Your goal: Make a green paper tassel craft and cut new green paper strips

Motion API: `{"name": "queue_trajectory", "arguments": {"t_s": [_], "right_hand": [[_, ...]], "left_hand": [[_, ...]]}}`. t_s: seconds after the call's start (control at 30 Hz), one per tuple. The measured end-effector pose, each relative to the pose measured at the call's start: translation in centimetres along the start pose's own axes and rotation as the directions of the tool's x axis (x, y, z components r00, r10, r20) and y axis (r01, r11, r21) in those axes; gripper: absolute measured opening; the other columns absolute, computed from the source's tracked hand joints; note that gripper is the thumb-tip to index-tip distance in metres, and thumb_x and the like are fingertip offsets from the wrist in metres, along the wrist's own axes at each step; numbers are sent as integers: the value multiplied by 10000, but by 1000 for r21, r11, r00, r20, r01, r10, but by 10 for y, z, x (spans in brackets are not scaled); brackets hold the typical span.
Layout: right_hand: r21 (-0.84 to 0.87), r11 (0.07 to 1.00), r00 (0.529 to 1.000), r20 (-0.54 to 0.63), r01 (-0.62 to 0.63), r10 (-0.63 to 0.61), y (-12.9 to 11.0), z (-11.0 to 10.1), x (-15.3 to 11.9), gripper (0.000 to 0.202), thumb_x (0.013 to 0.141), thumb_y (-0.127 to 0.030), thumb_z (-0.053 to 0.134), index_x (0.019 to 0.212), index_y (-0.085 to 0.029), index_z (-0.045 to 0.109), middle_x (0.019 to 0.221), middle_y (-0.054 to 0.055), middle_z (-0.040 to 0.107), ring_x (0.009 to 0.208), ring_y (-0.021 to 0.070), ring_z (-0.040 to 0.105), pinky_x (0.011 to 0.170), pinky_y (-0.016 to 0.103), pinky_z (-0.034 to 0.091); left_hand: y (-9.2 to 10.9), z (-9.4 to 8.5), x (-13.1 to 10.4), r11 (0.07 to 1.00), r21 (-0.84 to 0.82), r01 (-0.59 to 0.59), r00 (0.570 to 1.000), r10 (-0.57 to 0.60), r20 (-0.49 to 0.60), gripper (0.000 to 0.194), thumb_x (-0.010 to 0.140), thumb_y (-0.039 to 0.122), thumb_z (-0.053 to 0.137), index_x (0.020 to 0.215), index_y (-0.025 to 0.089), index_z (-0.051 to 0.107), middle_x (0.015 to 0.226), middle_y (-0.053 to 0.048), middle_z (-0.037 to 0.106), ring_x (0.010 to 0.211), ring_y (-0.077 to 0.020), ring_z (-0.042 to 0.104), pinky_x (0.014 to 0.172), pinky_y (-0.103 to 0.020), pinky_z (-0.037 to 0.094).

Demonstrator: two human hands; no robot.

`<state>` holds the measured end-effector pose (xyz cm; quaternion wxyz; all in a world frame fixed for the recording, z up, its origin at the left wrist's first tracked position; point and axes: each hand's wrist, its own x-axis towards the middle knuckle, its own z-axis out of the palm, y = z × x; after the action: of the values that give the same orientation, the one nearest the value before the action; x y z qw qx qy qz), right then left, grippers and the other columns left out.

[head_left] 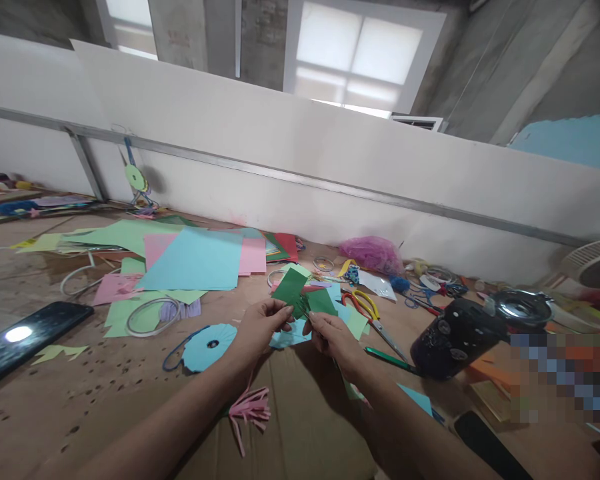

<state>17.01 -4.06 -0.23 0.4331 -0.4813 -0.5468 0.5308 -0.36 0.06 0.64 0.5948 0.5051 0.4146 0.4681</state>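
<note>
Both hands meet over the middle of the table, pinching dark green paper (pixel 290 285). My left hand (pixel 266 321) has its thumb and fingers closed on the lower edge of the left piece. With fingertips pressed together, my right hand (pixel 331 333) grips the paper near a second green part (pixel 323 302). Between the fingertips the green looks crumpled or finely cut, and whether the two parts join I cannot tell. Beside my left wrist lies a light blue pleated paper disc (pixel 209 347) with a dark centre. A pink paper tassel (pixel 250 408) shows by my left forearm.
Red- and yellow-handled scissors (pixel 375 320) and a green cutter (pixel 391 360) lie right of my hands. Farther right stands a black tumbler (pixel 453 340). Coloured paper sheets (pixel 195 257) spread at the back left, with a phone (pixel 27 337) nearer. Pink plastic (pixel 373 253) sits by the wall.
</note>
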Motion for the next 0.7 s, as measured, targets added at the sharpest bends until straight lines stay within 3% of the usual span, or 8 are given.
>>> {"name": "queue_trajectory", "arguments": {"t_s": [0.7], "right_hand": [[-29, 999, 1000, -3, 13, -14, 0, 0, -1, 474, 880, -603, 513, 729, -164, 606, 443, -59, 402, 436, 87, 316, 457, 254, 175]], "left_hand": [[0, 2, -1, 1000, 6, -8, 1000, 8, 28, 414, 562, 516, 815, 661, 153, 644, 634, -29, 673, 562, -145, 600, 585, -275, 477]]}}
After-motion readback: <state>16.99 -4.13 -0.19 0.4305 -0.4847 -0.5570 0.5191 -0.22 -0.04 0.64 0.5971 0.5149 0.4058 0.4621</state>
